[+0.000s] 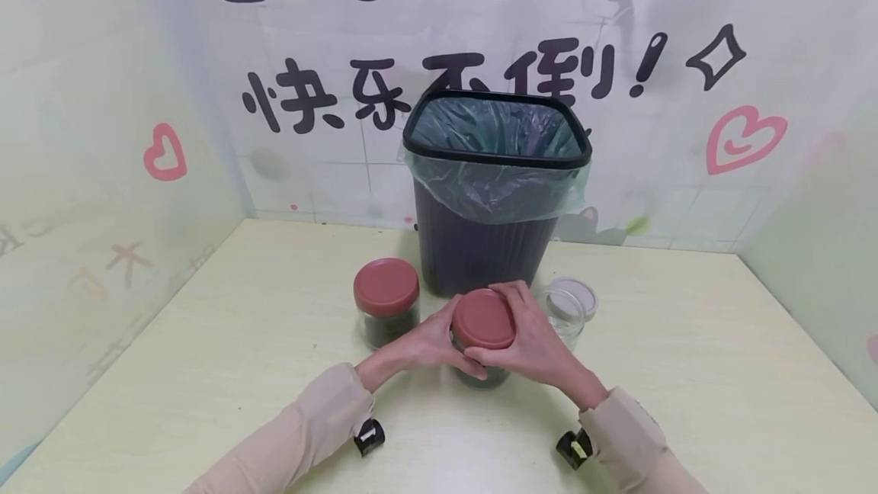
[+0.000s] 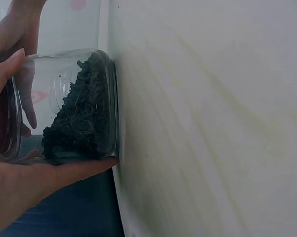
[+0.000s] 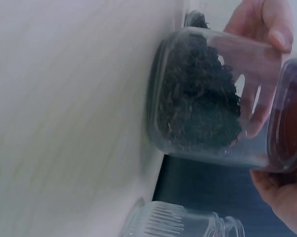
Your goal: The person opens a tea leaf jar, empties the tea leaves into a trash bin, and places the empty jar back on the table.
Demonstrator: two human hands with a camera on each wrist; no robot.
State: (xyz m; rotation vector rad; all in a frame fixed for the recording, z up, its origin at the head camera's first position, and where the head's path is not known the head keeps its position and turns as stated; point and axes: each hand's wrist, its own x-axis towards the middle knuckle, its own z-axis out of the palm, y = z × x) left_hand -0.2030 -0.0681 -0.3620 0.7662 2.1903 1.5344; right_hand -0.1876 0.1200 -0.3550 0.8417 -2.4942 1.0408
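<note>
A clear jar [image 2: 79, 103] of dark dried leaves, like tea, stands on the table between both hands. Its red lid [image 1: 484, 319] sits on top. My left hand [image 1: 434, 340] grips the jar's body from the left, thumb across the front. From the right, my right hand [image 1: 531, 338] holds the lid around its rim. In the right wrist view the leaves [image 3: 197, 98] lie heaped on a slant inside the jar. A second red-lidded jar [image 1: 387, 299] with dark contents stands to the left of the left hand.
Behind the hands rises a dark bin [image 1: 483, 242] lined with a translucent bag. Just right of the right hand stands an uncovered clear jar [image 3: 183, 219], with a pale lilac lid [image 1: 579, 296] behind it. Printed walls border the pale wooden table [image 1: 226, 326].
</note>
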